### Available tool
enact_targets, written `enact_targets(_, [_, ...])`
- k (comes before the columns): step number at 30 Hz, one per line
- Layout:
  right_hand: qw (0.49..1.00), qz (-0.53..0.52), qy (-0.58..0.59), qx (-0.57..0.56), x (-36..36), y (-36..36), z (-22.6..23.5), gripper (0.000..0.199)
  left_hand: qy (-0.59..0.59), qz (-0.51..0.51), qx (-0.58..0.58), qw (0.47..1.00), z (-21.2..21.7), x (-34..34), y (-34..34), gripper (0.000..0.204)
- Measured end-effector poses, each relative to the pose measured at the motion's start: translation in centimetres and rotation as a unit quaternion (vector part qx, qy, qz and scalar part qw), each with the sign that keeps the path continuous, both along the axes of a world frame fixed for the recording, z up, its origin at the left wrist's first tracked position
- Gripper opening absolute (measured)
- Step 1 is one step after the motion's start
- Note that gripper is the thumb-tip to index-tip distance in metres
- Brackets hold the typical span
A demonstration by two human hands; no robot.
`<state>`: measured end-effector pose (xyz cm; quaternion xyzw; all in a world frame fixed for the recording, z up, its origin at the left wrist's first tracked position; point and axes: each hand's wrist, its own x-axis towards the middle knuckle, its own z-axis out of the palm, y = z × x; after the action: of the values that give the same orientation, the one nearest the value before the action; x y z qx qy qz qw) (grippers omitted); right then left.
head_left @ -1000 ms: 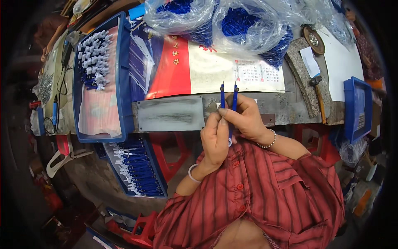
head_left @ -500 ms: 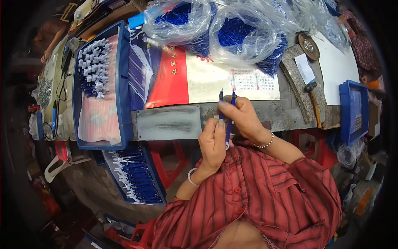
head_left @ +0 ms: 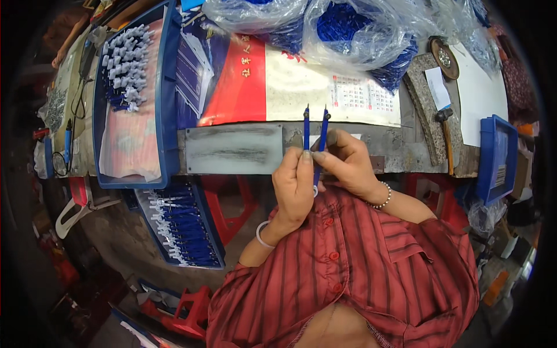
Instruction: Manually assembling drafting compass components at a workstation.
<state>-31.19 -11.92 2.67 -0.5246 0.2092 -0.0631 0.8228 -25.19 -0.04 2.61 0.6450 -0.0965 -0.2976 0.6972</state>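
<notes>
Both my hands hold a blue drawing compass [head_left: 306, 133] in front of my chest. Its two legs stand side by side, slightly apart, with their dark metal tips pointing away from me. A small whitish end shows below the fingers. My left hand [head_left: 294, 185] pinches the left leg between thumb and fingers. On the right leg, my right hand [head_left: 351, 168] is closed, with the thumb near the gap between the legs. The joint of the compass is mostly hidden by the hands.
A blue tray [head_left: 171, 116] at the left holds several white-headed blue pieces. Below it, another tray [head_left: 217, 243] is filled with compasses. Bags of blue parts [head_left: 342, 23] lie on a calendar sheet [head_left: 290, 87]. A hammer [head_left: 447, 139], stone slab [head_left: 420, 98] and grey plate [head_left: 235, 149] are on the bench.
My right hand has moved from the upper part of the legs down toward my left hand, uncovering both tips. The view has shifted, so the bench appears higher.
</notes>
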Motion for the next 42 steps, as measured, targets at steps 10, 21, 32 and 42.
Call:
enact_targets(10, [0.997,-0.068,0.018,-0.03,0.8,0.3,0.3,0.012,-0.032,-0.016,-0.024,0.999,-0.3,-0.4,0.1,0.021])
enact_targets(21, [0.996,-0.055,-0.006,-0.072,1.8,-0.6,0.1,0.018,0.022,0.009,-0.017,1.0,-0.3,-1.0,0.5,0.023])
enact_targets(32, [0.997,0.0,0.0,-0.083,-0.9,1.4,0.4,0.015,-0.073,0.042,-0.011,0.996,-0.3,-0.9,0.2,0.022])
enact_targets(42, [0.996,-0.025,0.018,-0.084,-0.7,1.3,-0.1,0.011,-0.137,0.012,0.011,0.99,-0.8,-1.0,0.2,0.023])
